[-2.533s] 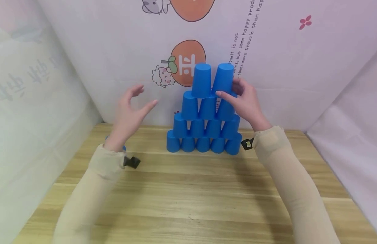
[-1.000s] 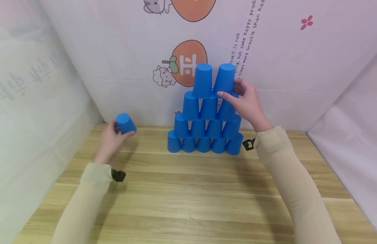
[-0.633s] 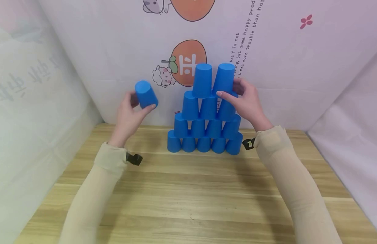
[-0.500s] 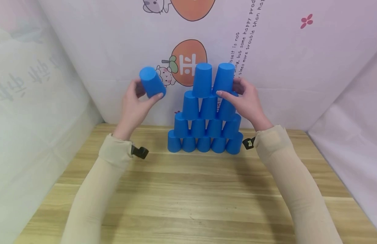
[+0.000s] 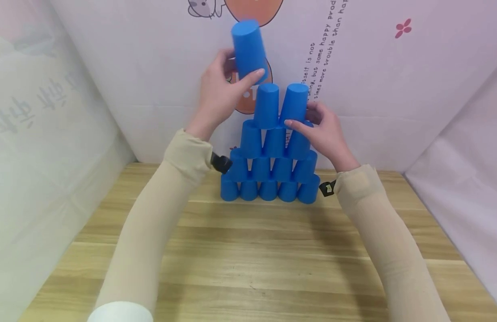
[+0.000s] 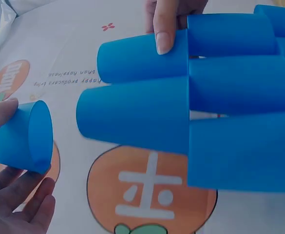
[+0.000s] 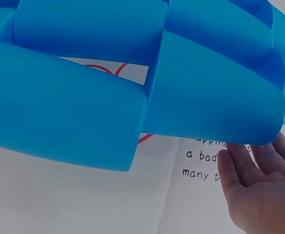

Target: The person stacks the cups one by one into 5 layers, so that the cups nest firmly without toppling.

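A blue plastic cup (image 5: 249, 51), bottom up and slightly tilted, is pinched between the thumb and fingers of my left hand (image 5: 218, 91). It hangs just above the top row of a pyramid of upside-down blue cups. That top row is two cups, a left one (image 5: 267, 107) and a right one (image 5: 295, 100). My right hand (image 5: 326, 134) grips the right one low down, thumb across its front and fingers behind. In the left wrist view the open mouth of the held cup (image 6: 15, 139) faces the pyramid, apart from it.
Under the top row stand more rows of cups, down to the bottom row (image 5: 268, 191) on the wooden table (image 5: 248, 268). A printed white cloth (image 5: 365, 80) hangs right behind the pyramid. Further white cloths close off the left (image 5: 51, 147) and right sides.
My left hand, bare at first, took a blue cup from the table at the left. It has since carried it up and right to above the pyramid. My right hand has stayed put.
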`<state>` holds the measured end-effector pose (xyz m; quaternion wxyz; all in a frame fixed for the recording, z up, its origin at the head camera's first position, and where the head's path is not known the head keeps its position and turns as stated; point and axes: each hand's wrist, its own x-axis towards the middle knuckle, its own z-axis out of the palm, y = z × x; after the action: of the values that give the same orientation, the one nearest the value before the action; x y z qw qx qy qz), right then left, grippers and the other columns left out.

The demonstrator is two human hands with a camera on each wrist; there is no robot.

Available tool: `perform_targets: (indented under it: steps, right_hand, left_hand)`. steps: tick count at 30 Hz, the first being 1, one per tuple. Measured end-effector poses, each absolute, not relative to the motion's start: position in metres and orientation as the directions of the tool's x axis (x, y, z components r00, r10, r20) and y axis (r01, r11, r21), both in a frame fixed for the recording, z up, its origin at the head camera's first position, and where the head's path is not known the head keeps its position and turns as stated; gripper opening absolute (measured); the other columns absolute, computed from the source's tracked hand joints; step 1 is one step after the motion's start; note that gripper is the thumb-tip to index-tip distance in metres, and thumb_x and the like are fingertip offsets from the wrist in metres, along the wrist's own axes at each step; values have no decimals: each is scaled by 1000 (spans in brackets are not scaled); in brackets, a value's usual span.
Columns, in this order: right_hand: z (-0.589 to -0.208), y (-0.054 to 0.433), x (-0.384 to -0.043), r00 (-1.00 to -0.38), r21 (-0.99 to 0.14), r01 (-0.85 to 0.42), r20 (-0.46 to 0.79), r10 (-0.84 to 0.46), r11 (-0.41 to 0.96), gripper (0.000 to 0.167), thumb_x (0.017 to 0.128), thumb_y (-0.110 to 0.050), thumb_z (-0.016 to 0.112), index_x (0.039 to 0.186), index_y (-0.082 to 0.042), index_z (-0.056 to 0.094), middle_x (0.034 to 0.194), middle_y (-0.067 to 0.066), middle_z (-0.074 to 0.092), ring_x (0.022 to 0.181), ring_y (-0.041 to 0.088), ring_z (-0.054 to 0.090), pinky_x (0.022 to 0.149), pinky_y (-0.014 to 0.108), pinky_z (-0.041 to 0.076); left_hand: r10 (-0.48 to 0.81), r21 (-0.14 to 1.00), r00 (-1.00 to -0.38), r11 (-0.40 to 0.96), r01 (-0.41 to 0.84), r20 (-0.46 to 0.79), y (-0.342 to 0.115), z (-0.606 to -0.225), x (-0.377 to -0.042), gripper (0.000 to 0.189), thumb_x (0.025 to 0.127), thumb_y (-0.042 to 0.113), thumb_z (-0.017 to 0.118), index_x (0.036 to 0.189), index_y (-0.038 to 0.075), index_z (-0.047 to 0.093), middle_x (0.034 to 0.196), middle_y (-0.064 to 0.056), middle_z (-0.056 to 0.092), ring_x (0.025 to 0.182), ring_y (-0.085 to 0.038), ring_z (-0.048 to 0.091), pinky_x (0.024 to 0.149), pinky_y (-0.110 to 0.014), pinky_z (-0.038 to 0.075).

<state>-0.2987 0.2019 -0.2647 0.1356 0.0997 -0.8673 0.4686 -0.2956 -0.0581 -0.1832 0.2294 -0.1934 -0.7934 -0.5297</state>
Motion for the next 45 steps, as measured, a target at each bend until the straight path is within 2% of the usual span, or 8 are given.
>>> perform_targets:
  steps: [12,22,24,26,29,30,36,45]
  right_hand:
    - [-267,204,-301,-937,-782,-321,343,-61,533,82,85,-63,72,149,-18,48,144,3,57,133,24,53,109,51,42]
    - [-267,205,-301,-937,-777,-324,340,-74,540,84,85,-64,72,151,-18,46,146,4,56,134,25,52,109,52,42]
    - [-267,206,-301,-936,-774,-329,343,-78,541,84,85,-64,72,151,-18,46,146,4,56,134,25,52,109,51,42]
    - [-268,206,-301,-936,-772,-330,344,-79,544,84,85,-65,71,151,-18,47,146,4,56,134,25,52,110,51,41]
    - [-268,207,-301,-934,-772,-333,347,-81,542,83,86,-64,71,150,-18,47,146,4,56,134,25,52,110,51,41]
    - [-268,207,-301,-935,-772,-332,346,-81,542,84,86,-65,71,150,-18,47,146,3,56,134,25,52,110,51,41]
    - [-271,208,-302,-935,-775,-333,345,-82,537,83,86,-64,71,150,-17,47,146,3,56,135,25,51,110,51,41]
    - [-274,210,-301,-940,-777,-320,332,-79,542,87,84,-65,72,152,-16,45,149,5,53,136,29,49,108,58,41]
  left_hand:
    - [168,753,-854,411,514,492,-8,-183,-309,75,90,52,73,152,19,46,145,5,56,126,-10,56,106,-34,46]
    - [200,733,-868,470,492,454,3,-188,-308,75,92,55,70,153,22,43,146,6,56,130,-10,53,108,-38,45]
    - [200,731,-870,477,488,450,2,-189,-308,76,92,56,68,154,23,42,146,7,55,130,-9,52,114,-38,36]
    - [203,720,-869,493,488,450,0,-189,-307,77,92,58,67,155,23,40,147,7,54,131,-7,51,121,-39,20]
    - [206,709,-867,507,490,453,-2,-190,-307,78,92,61,65,155,22,40,147,6,54,131,-6,49,122,-39,-3]
    - [207,712,-869,503,489,450,-3,-190,-306,79,92,62,64,155,22,39,148,6,53,132,-7,49,122,-40,-2]
    - [171,761,-880,448,469,442,-13,-195,-306,78,91,60,67,154,22,42,148,5,53,131,-8,50,113,-37,37]
    - [106,756,-852,414,507,513,-45,-214,-304,72,92,56,70,150,20,47,143,3,57,129,-11,53,103,-32,47]
